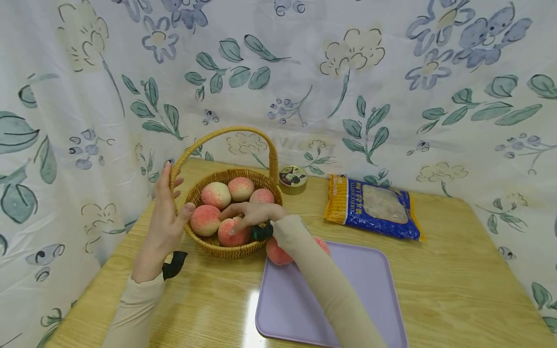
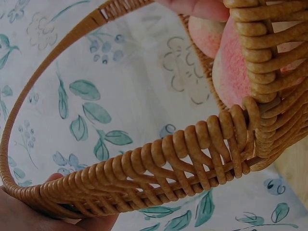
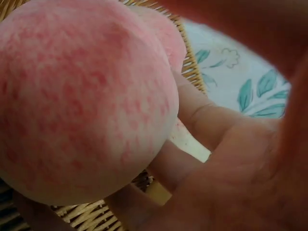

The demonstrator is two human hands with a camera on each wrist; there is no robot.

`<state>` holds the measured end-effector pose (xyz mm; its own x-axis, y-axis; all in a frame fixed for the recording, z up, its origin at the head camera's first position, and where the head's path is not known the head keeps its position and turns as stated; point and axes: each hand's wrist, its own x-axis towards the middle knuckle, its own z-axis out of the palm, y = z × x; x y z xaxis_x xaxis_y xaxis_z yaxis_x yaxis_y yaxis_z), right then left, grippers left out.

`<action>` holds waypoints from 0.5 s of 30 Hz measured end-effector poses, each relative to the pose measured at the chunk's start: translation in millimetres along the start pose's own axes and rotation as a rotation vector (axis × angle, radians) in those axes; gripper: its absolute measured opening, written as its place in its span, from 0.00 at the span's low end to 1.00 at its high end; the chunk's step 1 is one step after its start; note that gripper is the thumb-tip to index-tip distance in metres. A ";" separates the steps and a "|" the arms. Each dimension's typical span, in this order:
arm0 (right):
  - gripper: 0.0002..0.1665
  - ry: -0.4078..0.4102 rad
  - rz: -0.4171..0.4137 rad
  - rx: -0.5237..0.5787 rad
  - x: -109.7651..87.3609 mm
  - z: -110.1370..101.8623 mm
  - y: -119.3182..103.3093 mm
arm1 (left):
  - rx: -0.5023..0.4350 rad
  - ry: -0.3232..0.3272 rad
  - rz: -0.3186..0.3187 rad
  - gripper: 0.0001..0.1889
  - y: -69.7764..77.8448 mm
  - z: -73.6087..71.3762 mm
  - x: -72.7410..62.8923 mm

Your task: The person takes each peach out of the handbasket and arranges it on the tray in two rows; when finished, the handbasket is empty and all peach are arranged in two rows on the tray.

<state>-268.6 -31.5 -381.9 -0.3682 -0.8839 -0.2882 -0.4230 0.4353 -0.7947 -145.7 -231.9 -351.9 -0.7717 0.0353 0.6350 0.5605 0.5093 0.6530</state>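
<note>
With cream sleeve (image 1: 332, 290) over the tray (image 1: 283, 309), clasps a peach (image 3: 86, 101) inside the basket (image 1: 217, 251) in right hand (image 1: 256, 215); holds the handle (image 1: 230, 129) in left hand (image 1: 163, 222), probably for steadiness.

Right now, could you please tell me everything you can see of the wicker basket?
The wicker basket is round, golden-tan and closely woven, apparently of cane, with one tall arched handle. It stands upright on the wooden table, beside the purple tray. Five peaches show inside, the nearest one gripped by the right hand. The left hand holds the handle's left side.
</note>
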 end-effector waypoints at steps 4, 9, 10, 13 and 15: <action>0.37 -0.038 -0.011 -0.045 1.6 -1.5 2.4 | 0.001 0.002 0.004 0.43 1.2 -0.2 0.4; 0.36 -0.048 0.007 -0.070 3.3 -1.9 3.6 | 0.008 0.001 0.004 0.43 1.5 -0.7 -1.0; 0.35 -0.042 0.010 -0.069 3.1 -1.8 3.8 | 0.008 -0.001 0.003 0.43 1.4 -0.6 -1.3; 0.32 0.003 0.011 -0.064 1.3 -1.8 5.3 | 0.008 -0.003 0.007 0.43 1.2 0.1 -1.4; 0.31 0.042 0.004 -0.050 -1.1 -2.6 7.2 | 0.010 -0.003 0.014 0.43 1.3 0.6 -0.7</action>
<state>-273.5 -26.9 -385.9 -0.4043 -0.8746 -0.2675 -0.4619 0.4477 -0.7657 -144.7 -230.7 -351.7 -0.7648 0.0446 0.6428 0.5681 0.5174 0.6400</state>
